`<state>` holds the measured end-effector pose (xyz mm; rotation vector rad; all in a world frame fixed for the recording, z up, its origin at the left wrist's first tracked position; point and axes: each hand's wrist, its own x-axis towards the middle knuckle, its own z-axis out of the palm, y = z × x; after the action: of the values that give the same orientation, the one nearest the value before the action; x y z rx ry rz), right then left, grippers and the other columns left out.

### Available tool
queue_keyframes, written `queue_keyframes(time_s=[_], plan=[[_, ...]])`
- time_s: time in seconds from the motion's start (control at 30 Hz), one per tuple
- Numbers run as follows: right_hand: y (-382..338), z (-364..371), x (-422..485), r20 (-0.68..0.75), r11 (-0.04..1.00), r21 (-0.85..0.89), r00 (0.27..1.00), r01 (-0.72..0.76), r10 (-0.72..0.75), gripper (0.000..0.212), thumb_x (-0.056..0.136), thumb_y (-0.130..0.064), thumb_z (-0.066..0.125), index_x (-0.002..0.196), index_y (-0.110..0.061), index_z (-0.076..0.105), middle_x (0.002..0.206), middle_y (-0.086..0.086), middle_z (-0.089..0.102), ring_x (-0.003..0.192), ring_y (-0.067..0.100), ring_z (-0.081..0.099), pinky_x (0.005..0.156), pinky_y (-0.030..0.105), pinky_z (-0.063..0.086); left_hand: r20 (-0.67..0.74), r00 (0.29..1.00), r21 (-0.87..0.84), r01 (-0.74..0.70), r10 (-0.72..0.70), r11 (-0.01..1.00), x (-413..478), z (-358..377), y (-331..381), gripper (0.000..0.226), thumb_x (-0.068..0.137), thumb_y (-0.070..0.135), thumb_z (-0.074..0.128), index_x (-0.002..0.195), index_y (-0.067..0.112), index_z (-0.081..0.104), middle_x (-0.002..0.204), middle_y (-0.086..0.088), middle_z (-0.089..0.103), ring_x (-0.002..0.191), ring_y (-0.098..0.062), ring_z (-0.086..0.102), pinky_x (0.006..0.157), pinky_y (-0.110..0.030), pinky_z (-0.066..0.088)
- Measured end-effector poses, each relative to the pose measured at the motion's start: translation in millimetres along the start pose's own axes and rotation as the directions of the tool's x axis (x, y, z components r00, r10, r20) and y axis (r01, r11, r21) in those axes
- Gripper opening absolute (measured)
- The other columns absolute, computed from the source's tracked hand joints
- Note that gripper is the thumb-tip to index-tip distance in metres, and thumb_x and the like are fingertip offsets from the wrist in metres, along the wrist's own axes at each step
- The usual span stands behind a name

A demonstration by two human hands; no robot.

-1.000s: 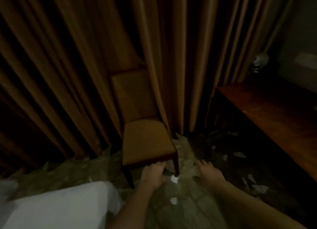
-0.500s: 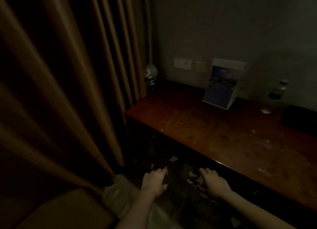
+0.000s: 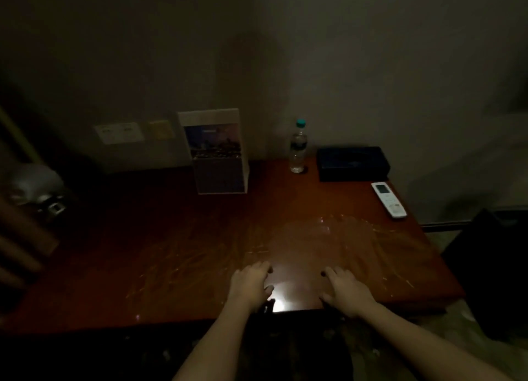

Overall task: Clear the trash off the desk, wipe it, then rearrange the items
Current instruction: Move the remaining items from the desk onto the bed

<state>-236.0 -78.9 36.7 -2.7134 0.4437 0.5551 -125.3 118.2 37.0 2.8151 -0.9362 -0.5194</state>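
I am holding both hands out, palm down, over the near edge of the counter (image 3: 171, 255). My left hand (image 3: 251, 285) is lying just left of a bright patch of reflected light (image 3: 284, 302), and my right hand (image 3: 344, 290) is lying just right of it. The fingers (image 3: 261, 268) of the left are stretched forward and close together. Those of the right are slightly spread. Neither hand is gripping anything, and I cannot tell whether the palms are pressing the wood or hovering just above it.

The reddish wood is showing pale smears and streaks (image 3: 328, 232) beyond my hands, thickest toward the right. The items are all sitting along the far side, well apart from my hands. A clear brochure stand (image 3: 217, 152) is standing upright near the wall, left of centre. A water bottle (image 3: 298, 148) with a teal cap is standing upright to its right. Just beside the bottle a dark flat box (image 3: 353, 163) is lying against the wall. A white remote (image 3: 388, 199) is lying in front of the box, near the right edge, angled toward the corner.

At the far left a rounded white object (image 3: 37, 182) is sitting in shadow, too dim for me to identify. Two wall plates (image 3: 118, 133) are showing behind the stand. A dark bulky shape (image 3: 491, 266) is standing on the floor (image 3: 457, 320) beside the right end.
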Motion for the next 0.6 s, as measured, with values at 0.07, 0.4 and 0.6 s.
queue_keyframes(time_s=[0.07, 0.4, 0.6], plan=[[23.6, -9.5, 24.3, -0.008, 1.000, 0.003, 1.000, -0.011, 0.011, 0.053, 0.092, -0.042, 0.052, 0.138, -0.023, 0.033, 0.139, 0.002, 0.040, 0.125, 0.023, 0.040, 0.094, 0.035, 0.045, 0.008, 1.000, 0.003, -0.017, 0.017, 1.000, 39.8, -3.5, 17.9, 0.037, 0.090, 0.038, 0.058, 0.125, 0.029, 0.048, 0.127, 0.007, 0.056, 0.115, -0.016, 0.054, 0.089, -0.031, 0.040], [142.3, -83.8, 144.6, -0.020, 0.990, 0.103, 0.995, -0.100, 0.103, 0.053, 0.091, -0.042, 0.055, 0.137, -0.026, 0.035, 0.141, 0.001, 0.042, 0.127, 0.020, 0.041, 0.097, 0.036, 0.046, 0.068, 0.997, -0.063, -0.016, 0.021, 0.998, 205.9, -20.0, 113.9, 0.035, 0.092, 0.043, 0.056, 0.124, 0.031, 0.048, 0.124, 0.011, 0.054, 0.109, -0.008, 0.054, 0.097, -0.028, 0.039], [175.4, -97.5, 190.6, -0.022, 0.982, 0.151, 0.993, -0.114, 0.119, 0.052, 0.092, -0.041, 0.054, 0.137, -0.025, 0.035, 0.136, -0.001, 0.045, 0.122, 0.018, 0.043, 0.097, 0.033, 0.045, 0.101, 0.995, -0.047, -0.007, 0.012, 0.999, 265.2, -29.6, 121.6, 0.033, 0.092, 0.042, 0.055, 0.122, 0.030, 0.048, 0.123, 0.009, 0.056, 0.107, -0.011, 0.057, 0.094, -0.030, 0.041]])
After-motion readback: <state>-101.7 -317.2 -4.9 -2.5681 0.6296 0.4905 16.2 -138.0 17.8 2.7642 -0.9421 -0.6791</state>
